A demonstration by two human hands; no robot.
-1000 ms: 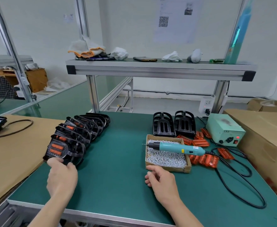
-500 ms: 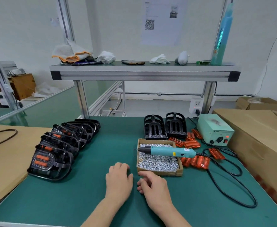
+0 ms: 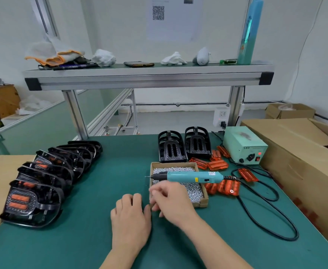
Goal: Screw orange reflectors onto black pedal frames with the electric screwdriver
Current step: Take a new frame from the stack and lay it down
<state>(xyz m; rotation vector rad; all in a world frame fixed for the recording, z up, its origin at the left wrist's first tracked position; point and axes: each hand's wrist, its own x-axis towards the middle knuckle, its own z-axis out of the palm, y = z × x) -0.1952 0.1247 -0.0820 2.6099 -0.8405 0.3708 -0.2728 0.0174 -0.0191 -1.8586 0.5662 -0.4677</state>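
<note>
Resting the left hand [image 3: 130,216] flat and relaxed on the green mat [image 3: 110,171], holding nothing; hovering the right hand [image 3: 171,199] over the near corner of the screw box [image 3: 202,201], fingers bent but too blurred for telling any pinch. Likely starting a fresh unit: worth fetching a bare black pedal frame [image 3: 170,148] from behind the box and an orange reflector [image 3: 218,165] beside it before lifting the electric screwdriver [image 3: 190,176] lying across the box.

"LED" on pwr box [image 3: 244,141], QR on sheet [image 3: 175,26]

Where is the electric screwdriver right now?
In the head view, right of centre: the electric screwdriver lies across the screw box, just beyond the right hand.
</note>
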